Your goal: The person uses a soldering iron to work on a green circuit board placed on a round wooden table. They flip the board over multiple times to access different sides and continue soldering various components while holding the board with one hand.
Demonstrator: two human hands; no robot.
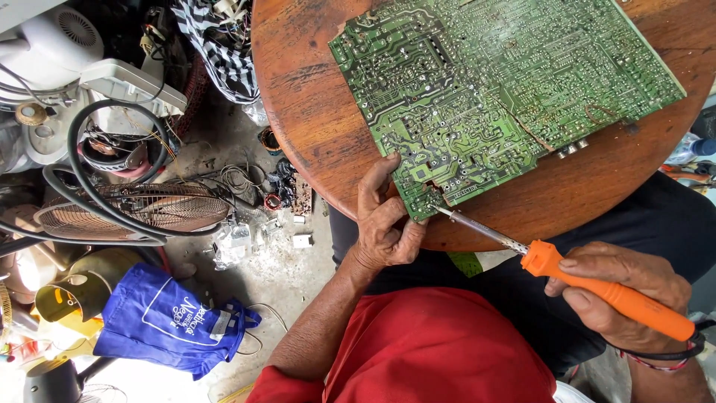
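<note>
A large green circuit board (492,89) lies solder side up on a round, worn wooden surface (313,112), its near corner at the surface's edge, where the left hand (384,220) pinches it in a closed grip. The right hand (619,295) wraps a full grip around the orange handle of a soldering iron (567,272), whose metal tip touches that same corner. On the concrete floor (276,276) to the left lie a fan grille (149,205), a black hose (82,172), a blue bag (168,321) and scattered electrical scrap.
</note>
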